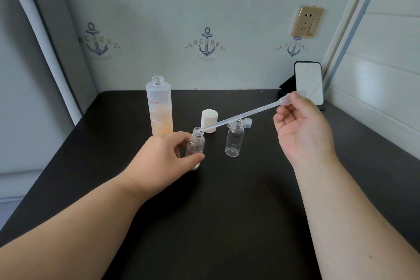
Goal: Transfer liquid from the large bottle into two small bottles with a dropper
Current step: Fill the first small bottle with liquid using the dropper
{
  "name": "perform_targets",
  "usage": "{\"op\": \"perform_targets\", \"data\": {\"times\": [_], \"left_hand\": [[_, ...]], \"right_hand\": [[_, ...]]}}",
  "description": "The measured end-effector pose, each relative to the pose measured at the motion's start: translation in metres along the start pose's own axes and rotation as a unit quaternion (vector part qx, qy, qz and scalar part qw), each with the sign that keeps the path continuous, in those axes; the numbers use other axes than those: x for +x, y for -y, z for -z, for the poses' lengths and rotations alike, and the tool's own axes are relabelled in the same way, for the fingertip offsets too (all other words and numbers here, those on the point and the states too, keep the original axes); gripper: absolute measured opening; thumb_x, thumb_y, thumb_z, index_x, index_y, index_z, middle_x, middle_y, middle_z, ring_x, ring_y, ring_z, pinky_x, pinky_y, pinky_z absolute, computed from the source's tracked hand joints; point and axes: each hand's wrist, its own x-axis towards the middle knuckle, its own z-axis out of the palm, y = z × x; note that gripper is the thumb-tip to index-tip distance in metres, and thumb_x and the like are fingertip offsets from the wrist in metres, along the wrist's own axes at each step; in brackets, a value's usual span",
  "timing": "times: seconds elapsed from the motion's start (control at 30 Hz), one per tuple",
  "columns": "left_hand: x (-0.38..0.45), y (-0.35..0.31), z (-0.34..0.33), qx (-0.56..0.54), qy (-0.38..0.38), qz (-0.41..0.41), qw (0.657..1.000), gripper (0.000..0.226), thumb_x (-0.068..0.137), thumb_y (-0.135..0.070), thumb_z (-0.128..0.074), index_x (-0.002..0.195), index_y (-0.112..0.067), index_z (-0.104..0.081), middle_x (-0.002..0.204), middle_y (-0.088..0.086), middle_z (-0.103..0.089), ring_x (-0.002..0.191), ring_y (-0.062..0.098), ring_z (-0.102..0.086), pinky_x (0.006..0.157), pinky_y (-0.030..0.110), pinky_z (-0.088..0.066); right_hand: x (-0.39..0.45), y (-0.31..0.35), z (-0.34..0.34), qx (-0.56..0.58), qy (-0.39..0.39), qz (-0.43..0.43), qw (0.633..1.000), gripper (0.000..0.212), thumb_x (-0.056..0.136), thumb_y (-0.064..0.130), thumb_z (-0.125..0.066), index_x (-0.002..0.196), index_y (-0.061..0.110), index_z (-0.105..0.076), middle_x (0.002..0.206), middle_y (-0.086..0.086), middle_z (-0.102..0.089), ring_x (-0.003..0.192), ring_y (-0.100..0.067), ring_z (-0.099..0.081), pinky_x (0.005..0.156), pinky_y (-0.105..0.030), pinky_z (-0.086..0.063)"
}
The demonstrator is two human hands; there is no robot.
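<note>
A tall frosted large bottle with orange liquid in its lower half stands uncapped at the back left of the black table. My left hand grips a small clear bottle, tilted slightly. My right hand pinches the bulb of a long clear plastic dropper; its tip sits at the mouth of that small bottle. A second small clear bottle stands upright and open to the right, untouched.
The large bottle's white cap stands behind the small bottles. Small clear caps lie behind the second bottle. A phone leans on a stand at the back right corner. A wall socket is above it.
</note>
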Motion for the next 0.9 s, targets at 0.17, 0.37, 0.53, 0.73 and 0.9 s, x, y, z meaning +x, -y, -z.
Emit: {"op": "perform_targets", "data": {"times": [0.17,0.37,0.53,0.73,0.9], "left_hand": [[0.0001,-0.0008,-0.0002,0.002,-0.002,-0.007,1.000,0.013,0.082,-0.040,-0.076,0.079,-0.041,-0.063,0.069,-0.029,-0.060,0.063,-0.002,-0.054,0.059,0.008,-0.040],[-0.0001,-0.0015,-0.0002,0.005,-0.003,-0.002,1.000,0.013,0.082,-0.041,-0.075,0.078,-0.039,-0.063,0.069,-0.027,-0.060,0.063,0.000,-0.054,0.060,0.010,-0.041],[-0.0003,-0.0016,0.0004,0.010,-0.001,-0.002,1.000,0.010,0.082,-0.043,-0.075,0.083,-0.039,-0.066,0.073,-0.028,-0.061,0.068,-0.001,-0.056,0.062,0.010,-0.043],[-0.0005,-0.0011,0.0000,0.010,-0.008,-0.009,1.000,0.010,0.081,-0.043,-0.075,0.082,-0.038,-0.066,0.072,-0.029,-0.060,0.067,-0.002,-0.056,0.060,0.008,-0.041],[-0.0005,-0.0004,0.0002,0.010,-0.007,-0.013,1.000,0.011,0.081,-0.043,-0.075,0.081,-0.040,-0.065,0.073,-0.029,-0.061,0.068,-0.001,-0.056,0.062,0.009,-0.042]], "right_hand": [[0.0005,0.0001,0.0007,-0.001,-0.006,0.003,1.000,0.023,0.093,0.012,-0.065,0.072,0.016,-0.072,0.078,-0.002,-0.068,0.066,-0.014,-0.062,0.064,-0.023,-0.050],[0.0008,-0.0003,0.0010,-0.001,-0.009,0.006,1.000,0.020,0.092,0.012,-0.066,0.074,0.017,-0.073,0.077,-0.002,-0.069,0.066,-0.013,-0.062,0.063,-0.022,-0.051],[0.0005,-0.0010,0.0022,-0.010,-0.010,0.008,1.000,0.017,0.090,0.012,-0.068,0.076,0.018,-0.075,0.078,-0.002,-0.070,0.066,-0.013,-0.063,0.063,-0.022,-0.051],[0.0004,0.0000,0.0019,-0.014,0.001,0.009,1.000,0.022,0.092,0.010,-0.067,0.075,0.019,-0.077,0.078,-0.001,-0.070,0.066,-0.012,-0.062,0.063,-0.022,-0.051],[0.0001,0.0004,0.0014,-0.016,-0.002,0.010,1.000,0.025,0.094,0.007,-0.065,0.075,0.018,-0.077,0.078,-0.002,-0.070,0.065,-0.011,-0.060,0.063,-0.021,-0.049]]}}
